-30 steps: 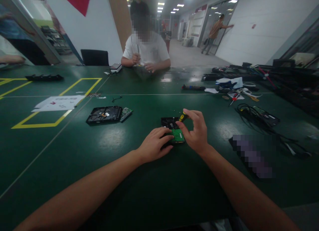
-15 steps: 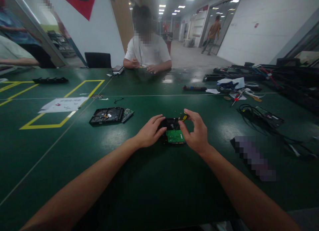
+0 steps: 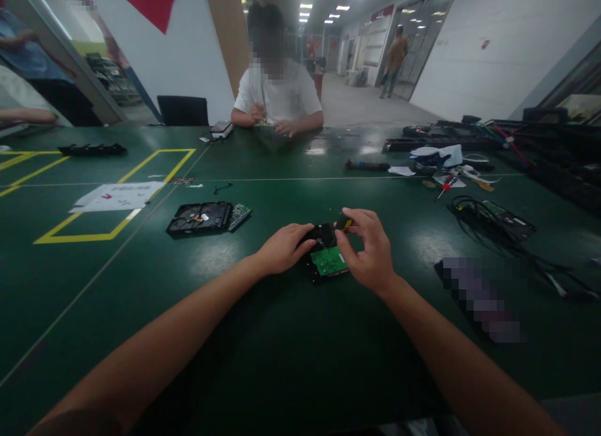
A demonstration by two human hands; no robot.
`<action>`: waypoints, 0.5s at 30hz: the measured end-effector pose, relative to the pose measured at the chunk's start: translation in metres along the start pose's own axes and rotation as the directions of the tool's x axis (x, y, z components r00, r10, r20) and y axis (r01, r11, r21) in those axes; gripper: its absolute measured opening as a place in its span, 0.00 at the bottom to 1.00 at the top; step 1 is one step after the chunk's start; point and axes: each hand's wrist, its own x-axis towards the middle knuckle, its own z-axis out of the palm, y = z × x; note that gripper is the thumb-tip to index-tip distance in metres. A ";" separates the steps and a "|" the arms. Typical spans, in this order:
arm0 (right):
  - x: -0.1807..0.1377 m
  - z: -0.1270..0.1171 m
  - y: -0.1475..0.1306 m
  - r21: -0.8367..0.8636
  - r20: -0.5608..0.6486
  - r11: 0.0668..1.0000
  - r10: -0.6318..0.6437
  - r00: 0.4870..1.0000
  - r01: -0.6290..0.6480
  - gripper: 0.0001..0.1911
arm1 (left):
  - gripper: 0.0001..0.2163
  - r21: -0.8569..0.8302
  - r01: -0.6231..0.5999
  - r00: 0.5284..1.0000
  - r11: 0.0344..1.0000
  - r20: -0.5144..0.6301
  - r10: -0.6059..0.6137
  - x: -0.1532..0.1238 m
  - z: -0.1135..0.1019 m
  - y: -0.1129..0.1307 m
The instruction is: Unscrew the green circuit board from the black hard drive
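Observation:
A black hard drive with a green circuit board on its near half lies on the green table in front of me. My left hand grips the drive's left side between thumb and fingers. Between the thumb and fingers of my right hand is a short black and yellow screwdriver handle, held over the drive's far right part. The screwdriver's tip is too small to make out. Left of my hands lies another hard drive, with a loose circuit board against its right side.
Black cables and another drive lie at the right. Farther back are a red screwdriver and a dark cylindrical tool. A paper sheet lies at the left. A person in a white shirt sits opposite.
The hard drive under my hands has turned slightly, its right end swinging away from me. My left hand has shifted a little with it. The right hand still holds the screwdriver.

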 end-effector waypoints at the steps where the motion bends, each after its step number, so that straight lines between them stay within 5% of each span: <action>1: 0.001 -0.001 -0.002 0.010 0.011 1.000 -0.001 1.000 0.001 0.29 | 0.27 0.047 -0.022 1.000 0.999 0.009 0.022 -0.009 0.000 0.002; 8: 0.001 -0.003 -0.009 0.128 0.115 0.990 0.042 0.992 -0.057 0.28 | 0.41 0.268 -0.061 0.998 0.961 0.048 0.050 -0.067 -0.005 0.026; 12: -0.001 -0.003 -0.008 0.191 0.175 0.978 0.047 0.983 -0.081 0.28 | 0.29 0.402 0.017 1.000 0.916 0.016 -0.026 -0.077 0.001 0.042; 15: 0.000 -0.004 -0.007 0.181 0.177 0.981 0.035 0.984 -0.067 0.28 | 0.29 0.477 0.074 0.995 0.876 0.025 -0.098 -0.072 0.006 0.056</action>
